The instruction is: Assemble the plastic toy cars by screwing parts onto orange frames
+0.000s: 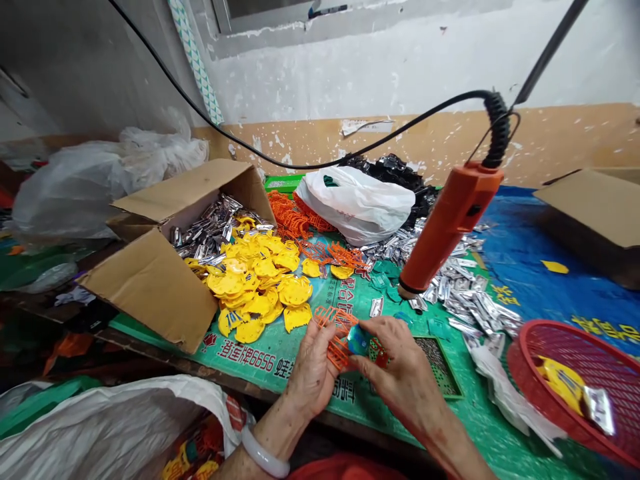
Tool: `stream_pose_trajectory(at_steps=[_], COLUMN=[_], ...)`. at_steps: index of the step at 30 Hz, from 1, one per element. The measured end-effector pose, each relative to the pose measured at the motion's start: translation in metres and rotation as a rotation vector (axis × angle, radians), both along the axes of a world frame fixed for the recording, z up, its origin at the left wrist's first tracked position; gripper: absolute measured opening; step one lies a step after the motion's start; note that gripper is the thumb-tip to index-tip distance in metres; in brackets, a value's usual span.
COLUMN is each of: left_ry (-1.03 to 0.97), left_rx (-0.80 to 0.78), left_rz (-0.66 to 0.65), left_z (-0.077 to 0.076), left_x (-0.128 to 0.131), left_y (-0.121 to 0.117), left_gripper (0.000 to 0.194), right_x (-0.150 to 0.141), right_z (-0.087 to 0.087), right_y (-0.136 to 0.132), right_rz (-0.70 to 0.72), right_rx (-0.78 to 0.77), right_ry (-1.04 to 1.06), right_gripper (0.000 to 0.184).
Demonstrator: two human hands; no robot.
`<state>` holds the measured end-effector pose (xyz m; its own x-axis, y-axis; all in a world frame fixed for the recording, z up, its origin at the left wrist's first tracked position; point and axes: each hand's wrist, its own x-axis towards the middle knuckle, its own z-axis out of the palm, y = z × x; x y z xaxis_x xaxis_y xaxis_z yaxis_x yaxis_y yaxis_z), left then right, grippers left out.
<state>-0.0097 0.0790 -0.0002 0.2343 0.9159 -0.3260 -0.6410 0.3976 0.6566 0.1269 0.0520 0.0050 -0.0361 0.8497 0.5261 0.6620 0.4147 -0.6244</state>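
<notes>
My left hand (313, 363) is closed around an orange slatted plastic piece (338, 352), held above the front edge of the table. Between the thumb and fingers of my right hand (400, 363) is a small teal plastic piece (358, 340), right beside the orange one. Whether the two pieces touch, I cannot tell. Just past my hands lies a pile of yellow plastic parts (260, 273). An orange electric screwdriver (447, 230) hangs tip down above the table, beyond my right hand. A green tray (443, 367) of tiny dark pieces sits partly behind that hand.
An open cardboard box (155, 287) spills shiny metallic strips at the left. More metallic strips (465, 293) lie to the right, near a red basket (530, 367). A white plastic bag (355, 200) and orange slatted parts (287, 217) are at the back. A black cable (280, 162) crosses overhead.
</notes>
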Motion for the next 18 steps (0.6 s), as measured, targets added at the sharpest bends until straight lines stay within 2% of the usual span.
stream_pose_trajectory(at_steps=[4,7,11,18], left_ry=[0.028,0.03,-0.009,-0.05], left_rx=[0.036,0.065,0.076,0.071], left_rz=[0.027,-0.01,-0.064,-0.05], left_z=[0.0018,0.0015,-0.0007,0.0], left_x=[-0.0001,0.0001,0.002,0.0051], left_y=[-0.0025,-0.0044,-0.0053,-0.0046], left_gripper=[0.028,0.029,0.021,0.016], right_x=[-0.0037,-0.0053,-0.0078,-0.0098], right_z=[0.0037,0.0035,-0.0008,-0.0044], right_y=[0.0012,0.0008,-0.0009,-0.0018], right_rz=[0.007,0.005,-0.039,-0.061], right_rx=[0.04,0.047,0.089,0.139], right_ry=[-0.056,-0.045,-0.052,-0.113], right_gripper=[0.043,0.039,0.037,0.036])
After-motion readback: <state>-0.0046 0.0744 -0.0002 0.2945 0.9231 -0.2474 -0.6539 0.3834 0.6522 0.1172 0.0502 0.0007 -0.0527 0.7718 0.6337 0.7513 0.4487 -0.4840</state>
